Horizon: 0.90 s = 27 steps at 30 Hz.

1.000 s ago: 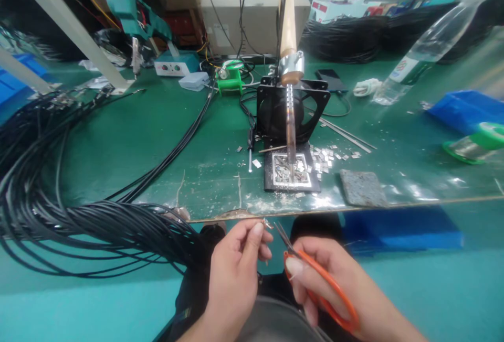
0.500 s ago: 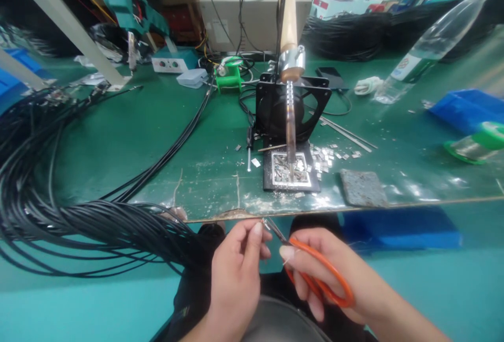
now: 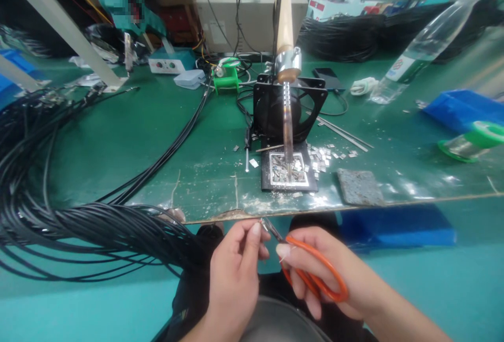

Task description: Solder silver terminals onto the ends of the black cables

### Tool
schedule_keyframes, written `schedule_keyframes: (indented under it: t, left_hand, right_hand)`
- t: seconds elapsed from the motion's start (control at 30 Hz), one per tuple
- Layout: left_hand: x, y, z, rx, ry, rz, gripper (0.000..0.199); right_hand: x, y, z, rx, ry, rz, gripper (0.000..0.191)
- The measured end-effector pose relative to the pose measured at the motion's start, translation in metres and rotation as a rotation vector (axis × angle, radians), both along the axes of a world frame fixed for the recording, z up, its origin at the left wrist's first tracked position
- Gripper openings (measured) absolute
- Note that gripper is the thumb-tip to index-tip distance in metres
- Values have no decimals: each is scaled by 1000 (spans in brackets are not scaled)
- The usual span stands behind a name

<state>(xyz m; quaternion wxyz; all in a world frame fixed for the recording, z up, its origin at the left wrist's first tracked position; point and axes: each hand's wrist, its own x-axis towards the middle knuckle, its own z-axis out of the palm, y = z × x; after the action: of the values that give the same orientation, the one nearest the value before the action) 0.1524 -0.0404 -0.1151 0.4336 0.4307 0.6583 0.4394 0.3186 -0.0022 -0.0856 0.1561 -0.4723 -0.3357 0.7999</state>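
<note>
Scissors (image 3: 292,240) likely light, rigid; hold by handles (image 3: 329,266). Right grip (image 3: 334,252) clamped there; left grip (image 3: 236,264) pinching metal part (image 3: 263,223), probably delicate.

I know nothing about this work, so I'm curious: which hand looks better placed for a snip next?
Probably the right hand: it holds the orange-handled scissors, whose tips are right by the small piece. The left hand is pinching that piece, so it seems less free.
</note>
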Motion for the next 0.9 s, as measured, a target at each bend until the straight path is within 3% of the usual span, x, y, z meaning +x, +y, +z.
schedule_keyframes:
  t: [0.47, 0.9]
  left_hand:
    - [1, -1, 0, -11, -11, 2, 32]
    - [1, 0, 1, -10, 0, 4, 33]
  right_hand:
    - [4, 11, 4, -3, -16, 75, 41]
    - [7, 16, 8, -29, -14, 106, 43]
